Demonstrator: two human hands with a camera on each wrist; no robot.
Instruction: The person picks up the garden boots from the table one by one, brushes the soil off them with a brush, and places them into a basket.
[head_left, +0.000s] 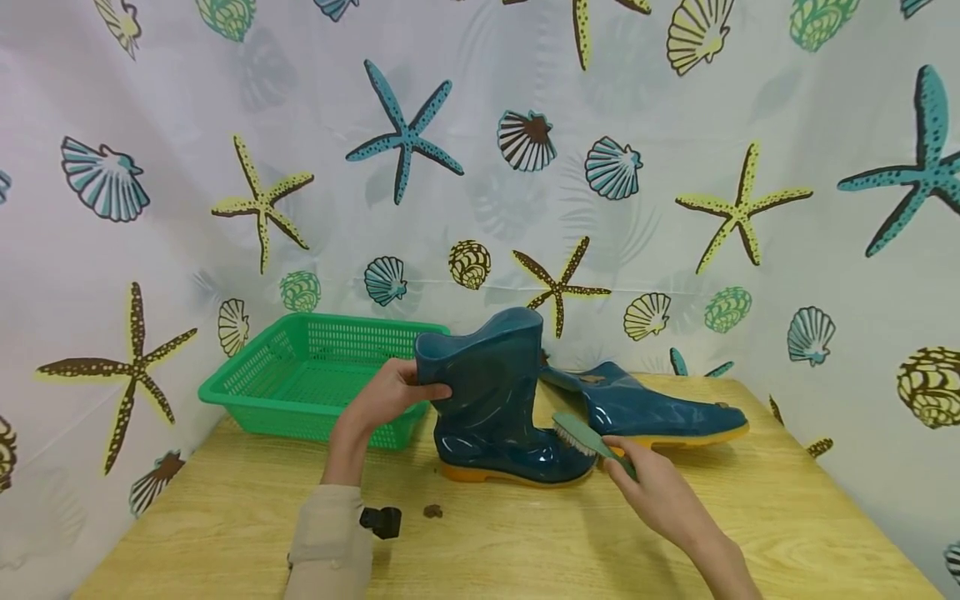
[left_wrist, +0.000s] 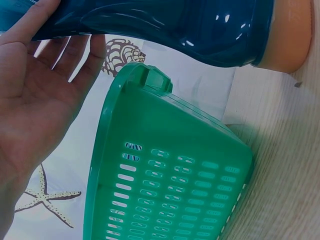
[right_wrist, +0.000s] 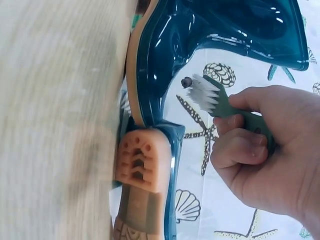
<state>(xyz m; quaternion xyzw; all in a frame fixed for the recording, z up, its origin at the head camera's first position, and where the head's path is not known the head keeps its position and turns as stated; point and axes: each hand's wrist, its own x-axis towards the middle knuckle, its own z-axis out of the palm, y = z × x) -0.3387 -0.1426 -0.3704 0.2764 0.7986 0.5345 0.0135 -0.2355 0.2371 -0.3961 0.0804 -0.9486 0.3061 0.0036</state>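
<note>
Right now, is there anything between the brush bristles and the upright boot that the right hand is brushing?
Nothing visible. The right hand holds the green brush with its bristles next to the standing blue rain boot; only open space lies between them.

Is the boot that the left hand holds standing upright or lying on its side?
Upright: the held boot stands on its yellow sole on the table, shaft pointing up; the left hand grips its top.
</note>
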